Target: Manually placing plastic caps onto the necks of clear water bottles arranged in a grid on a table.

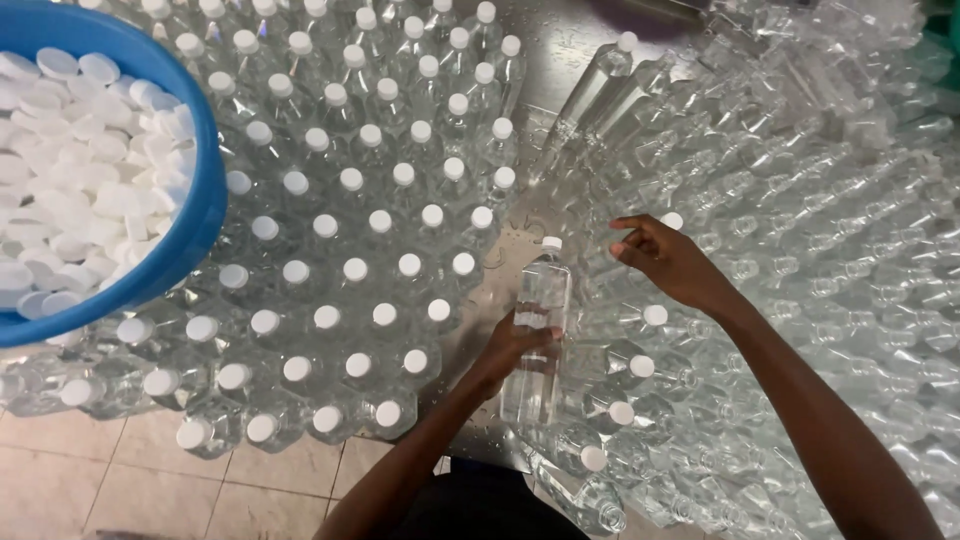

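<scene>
nearest the camera was the person's dark clothing at the bottom edge, with both forearms reaching up over a wet metal table. the left hand was wrapped around the middle of a clear capped bottle, gripping it so it stood upright in the gap between two groups. the right hand hovered just beyond the bottle's cap, fingers loosely curled and pinched together; whether it held a cap could not be told. to the left stood a tight block of capped bottles, upright and touching. to the right lay a heap of empty uncapped bottles, with a few capped ones at its near edge. a blue basin at upper left held loose white caps.
</scene>
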